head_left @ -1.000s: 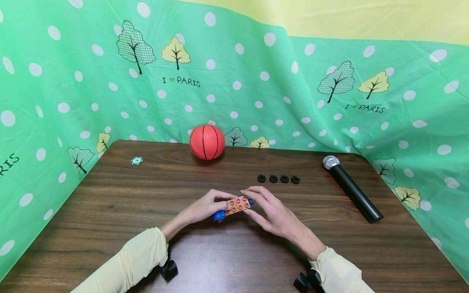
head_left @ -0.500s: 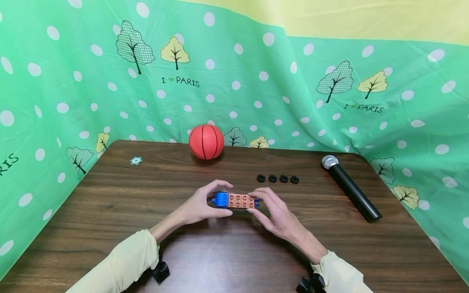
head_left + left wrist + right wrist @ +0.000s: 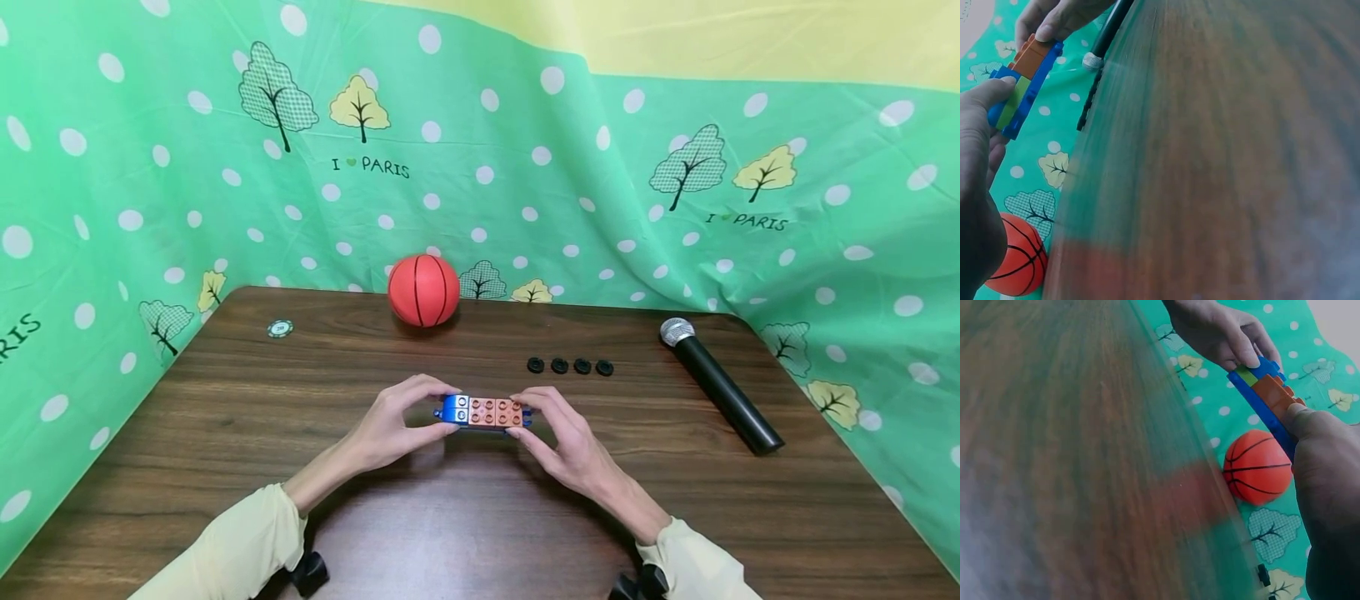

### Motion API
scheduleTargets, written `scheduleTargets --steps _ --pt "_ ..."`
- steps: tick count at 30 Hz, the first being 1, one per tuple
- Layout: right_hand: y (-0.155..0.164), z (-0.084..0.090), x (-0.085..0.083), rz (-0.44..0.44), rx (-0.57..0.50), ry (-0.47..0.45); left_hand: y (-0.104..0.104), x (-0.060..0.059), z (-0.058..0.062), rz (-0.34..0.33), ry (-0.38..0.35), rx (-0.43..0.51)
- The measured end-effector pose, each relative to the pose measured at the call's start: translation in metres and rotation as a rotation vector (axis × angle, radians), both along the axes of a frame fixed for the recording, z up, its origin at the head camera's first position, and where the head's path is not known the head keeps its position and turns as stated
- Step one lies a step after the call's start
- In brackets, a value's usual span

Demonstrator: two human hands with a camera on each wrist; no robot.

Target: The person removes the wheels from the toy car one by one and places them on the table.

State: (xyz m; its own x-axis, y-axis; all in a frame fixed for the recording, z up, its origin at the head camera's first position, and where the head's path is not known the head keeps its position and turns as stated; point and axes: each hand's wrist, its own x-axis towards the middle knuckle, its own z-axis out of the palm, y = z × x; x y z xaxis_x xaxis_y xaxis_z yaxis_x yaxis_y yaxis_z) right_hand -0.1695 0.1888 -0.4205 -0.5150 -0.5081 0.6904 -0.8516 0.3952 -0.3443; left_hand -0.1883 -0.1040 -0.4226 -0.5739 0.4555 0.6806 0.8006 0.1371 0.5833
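Both hands hold a toy block vehicle (image 3: 486,412) level between them over the table. Its long blue base (image 3: 1263,412) has couplings at its ends and carries orange studded bricks (image 3: 497,412). At the left end a blue brick (image 3: 456,409) sits on top of a green brick (image 3: 1014,102). My left hand (image 3: 386,427) pinches that end, with the thumb on the near side and fingers on the far side. My right hand (image 3: 567,439) grips the orange end the same way.
Several small black wheels (image 3: 559,366) lie in a row beyond the hands. A microphone (image 3: 716,383) is on the right. A red toy basketball (image 3: 423,291) and a poker chip (image 3: 281,329) are at the back of the brown table (image 3: 187,433). A green printed cloth (image 3: 480,192) hangs behind.
The block vehicle has turned from a slant to lie level left to right. My left hand moved off the orange bricks, spread around the blue end, then closed on it. My right hand kept its grip.
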Motion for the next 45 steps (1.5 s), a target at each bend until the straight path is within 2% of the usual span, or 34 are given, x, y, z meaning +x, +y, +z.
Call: scheduleTargets --steps 6,15,25,33,41,45 --pt "-0.003 -0.001 -0.001 0.009 -0.01 -0.008 -0.004 0.002 -0.002 0.015 -0.066 -0.005" --pt "-0.008 -0.005 -0.012 -0.01 0.002 -0.033 -0.009 -0.006 -0.004 0.072 -0.146 -0.029" --pt "-0.017 -0.011 -0.032 -0.025 -0.002 -0.061 -0.013 -0.022 -0.002 0.13 -0.262 -0.06" --pt "-0.023 -0.012 -0.044 -0.076 0.036 -0.122 -0.016 -0.034 -0.007 0.167 -0.303 -0.063" --pt "-0.026 -0.015 -0.053 -0.103 0.059 -0.135 -0.017 -0.042 -0.01 0.207 -0.362 -0.107" --pt "-0.026 -0.017 -0.056 -0.106 0.071 -0.142 -0.016 -0.045 -0.011 0.207 -0.379 -0.112"
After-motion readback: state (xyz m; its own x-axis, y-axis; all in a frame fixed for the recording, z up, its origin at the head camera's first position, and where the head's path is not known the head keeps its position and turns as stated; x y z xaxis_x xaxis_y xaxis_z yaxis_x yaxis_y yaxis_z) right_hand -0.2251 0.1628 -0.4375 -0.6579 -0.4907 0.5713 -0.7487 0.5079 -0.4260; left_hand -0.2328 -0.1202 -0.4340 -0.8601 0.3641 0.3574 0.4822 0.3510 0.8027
